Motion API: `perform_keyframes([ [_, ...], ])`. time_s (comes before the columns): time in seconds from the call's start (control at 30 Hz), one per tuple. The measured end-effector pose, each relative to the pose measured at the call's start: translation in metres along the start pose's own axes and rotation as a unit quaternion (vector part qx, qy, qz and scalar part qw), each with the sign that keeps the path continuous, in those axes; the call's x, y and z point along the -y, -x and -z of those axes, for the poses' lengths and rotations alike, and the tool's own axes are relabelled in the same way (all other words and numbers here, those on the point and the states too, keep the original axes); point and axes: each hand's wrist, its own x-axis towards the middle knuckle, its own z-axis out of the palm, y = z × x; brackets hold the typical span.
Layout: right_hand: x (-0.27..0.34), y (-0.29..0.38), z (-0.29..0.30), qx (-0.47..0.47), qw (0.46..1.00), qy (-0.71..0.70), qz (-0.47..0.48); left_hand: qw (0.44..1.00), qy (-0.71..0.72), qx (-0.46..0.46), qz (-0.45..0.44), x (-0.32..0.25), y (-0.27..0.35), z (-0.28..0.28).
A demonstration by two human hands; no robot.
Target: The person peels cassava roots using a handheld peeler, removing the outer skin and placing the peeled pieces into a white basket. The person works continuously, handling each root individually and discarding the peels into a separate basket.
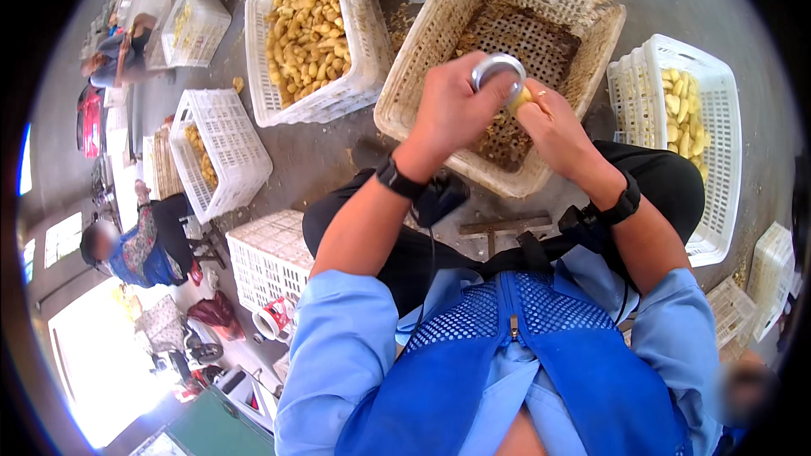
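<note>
Both my hands meet above a soiled, cream-coloured plastic crate [405, 92] standing between my knees. My left hand [459, 104] grips a shiny metal ring-shaped tool [500, 62], its thumb lying across the ring. Close against it, my right hand [554, 123] pinches a small yellow root piece [522, 99], which looks like ginger. Fingers cover most of that piece, and the ring's lower edge touches or nearly touches it. Brown scraps of peel [500, 139] lie on the crate's perforated floor.
At the left, a white crate [374, 50] holds brownish unpeeled pieces [310, 38]. On the right, another white crate [719, 190] contains pale yellow peeled pieces [683, 107]. An overturned crate [269, 259] stands by my left knee. A seated person [142, 244] and more crates [222, 149] are farther left.
</note>
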Motion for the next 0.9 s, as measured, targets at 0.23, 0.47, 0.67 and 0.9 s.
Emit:
perform_keyframes([
  [0.23, 0.02, 0.006, -0.008, 0.001, 0.984, 0.18, 0.011, 0.978, 0.135, -0.137, 0.08, 0.033, -0.024, 0.01],
  [0.47, -0.003, 0.003, -0.015, -0.006, 0.997, 0.075, 0.027, 0.971, 0.203, -0.085, 0.091, 0.028, -0.018, -0.032],
  [0.67, -0.001, -0.004, -0.004, 0.138, 0.945, -0.241, -0.17, 0.952, 0.259, -0.124, 0.103, 0.033, -0.02, -0.036],
  [0.9, -0.001, -0.002, -0.004, 0.147, 0.934, -0.272, -0.18, 0.978, 0.162, -0.123, 0.051, 0.023, -0.02, -0.029],
])
